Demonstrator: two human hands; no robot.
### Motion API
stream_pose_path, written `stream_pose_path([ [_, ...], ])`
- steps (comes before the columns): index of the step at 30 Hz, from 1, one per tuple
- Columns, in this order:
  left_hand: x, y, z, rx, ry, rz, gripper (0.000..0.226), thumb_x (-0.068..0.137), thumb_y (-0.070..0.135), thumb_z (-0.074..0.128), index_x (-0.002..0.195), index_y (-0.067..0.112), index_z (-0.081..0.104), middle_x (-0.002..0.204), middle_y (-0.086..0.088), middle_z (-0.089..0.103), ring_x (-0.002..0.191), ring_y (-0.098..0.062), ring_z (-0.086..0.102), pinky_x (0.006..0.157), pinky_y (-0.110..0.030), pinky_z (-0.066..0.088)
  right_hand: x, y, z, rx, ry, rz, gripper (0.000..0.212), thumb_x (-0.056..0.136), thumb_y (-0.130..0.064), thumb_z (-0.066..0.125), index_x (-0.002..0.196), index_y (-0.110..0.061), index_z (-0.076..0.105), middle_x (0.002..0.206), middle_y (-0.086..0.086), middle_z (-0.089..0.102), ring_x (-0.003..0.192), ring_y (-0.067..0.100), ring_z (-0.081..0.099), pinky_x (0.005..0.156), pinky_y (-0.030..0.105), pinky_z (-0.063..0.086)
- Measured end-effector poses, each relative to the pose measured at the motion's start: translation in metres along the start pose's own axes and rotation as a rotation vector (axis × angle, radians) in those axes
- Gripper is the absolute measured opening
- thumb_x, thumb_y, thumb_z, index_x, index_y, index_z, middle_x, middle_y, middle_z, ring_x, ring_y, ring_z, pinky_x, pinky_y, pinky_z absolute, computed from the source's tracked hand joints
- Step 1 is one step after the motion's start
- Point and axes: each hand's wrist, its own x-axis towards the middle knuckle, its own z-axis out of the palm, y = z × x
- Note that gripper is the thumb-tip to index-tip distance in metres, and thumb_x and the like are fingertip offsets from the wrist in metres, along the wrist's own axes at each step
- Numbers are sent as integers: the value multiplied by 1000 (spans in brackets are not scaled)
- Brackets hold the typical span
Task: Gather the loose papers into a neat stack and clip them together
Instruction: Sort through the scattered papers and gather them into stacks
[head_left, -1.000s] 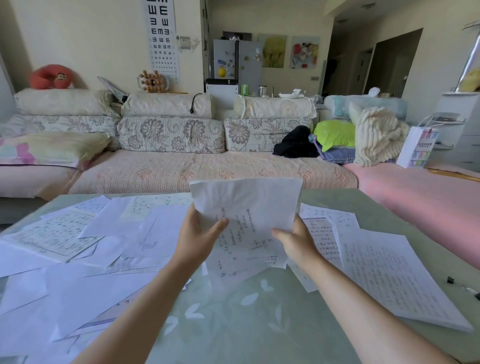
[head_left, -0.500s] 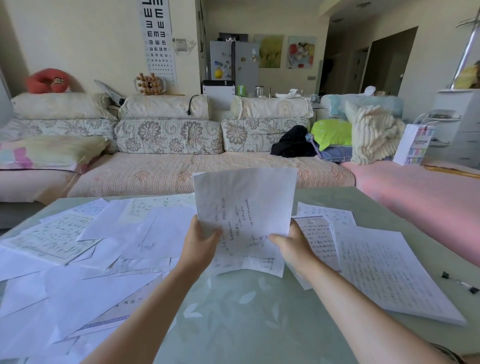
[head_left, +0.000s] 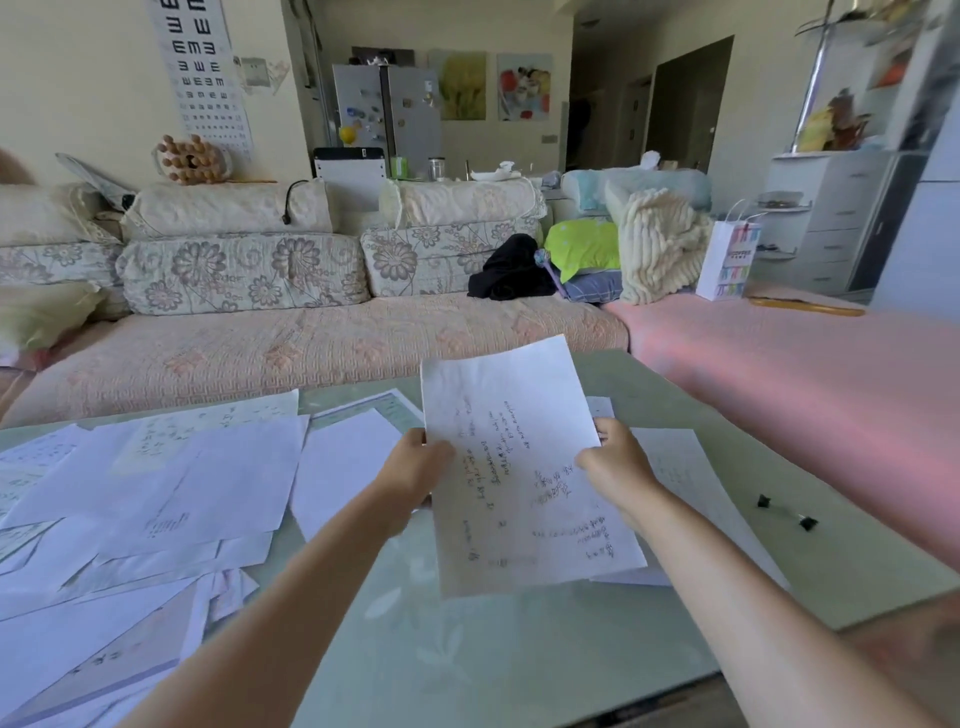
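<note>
A thin stack of handwritten papers (head_left: 514, 457) is held up over the glass table, tilted slightly to the right. My left hand (head_left: 415, 475) grips its left edge and my right hand (head_left: 615, 465) grips its right edge. Many loose white sheets (head_left: 156, 488) lie spread over the left half of the table. One more sheet (head_left: 691, 483) lies flat under and right of my right hand. Two small black binder clips (head_left: 784, 512) rest on the table at the right.
The pale green glass table (head_left: 467, 654) has its right corner near the pink bedspread (head_left: 810, 395). A floral sofa (head_left: 291, 332) runs along the far side, with cushions, a black garment and a paper bag (head_left: 727, 260) on it.
The held papers have turned from landscape to upright and shifted right. My view has swung right, so the clips now sit closer to the middle of the frame.
</note>
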Motion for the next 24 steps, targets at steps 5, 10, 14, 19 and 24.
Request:
stream_pose_path([
  [5,34,10,100,98,-157,-53,33,86,3,43,113,8,62,96,-8,69,78,-21,64,69,-33,55,20,44,-75,-120,139,30,41,74,5,41,101,-14,67,83,9,68,59,19,46,51,22,30],
  [10,56,-2,172,302,-119,67,53,87,8,44,140,10,44,106,-6,67,80,-21,65,63,-29,55,27,83,-115,-367,217,142,16,83,4,40,80,-12,44,78,0,44,54,13,32,44,24,21],
  [14,62,-15,197,490,-45,97,51,92,15,43,143,16,43,134,-6,54,107,-25,58,78,-28,52,31,104,-123,-599,203,234,7,84,-10,50,85,-11,43,101,9,47,84,25,47,64,26,36],
  [19,67,-23,207,532,-100,81,56,91,22,46,146,20,37,136,-7,51,118,-26,52,90,-32,46,37,116,-126,-731,97,233,40,92,-21,48,130,-9,47,132,12,47,125,33,38,96,37,39],
  [24,68,-18,193,513,-124,131,55,96,27,48,147,18,32,135,-6,54,113,-26,56,87,-31,46,35,106,-117,-884,135,201,39,90,-28,50,126,-12,48,128,11,48,121,32,40,93,40,41],
])
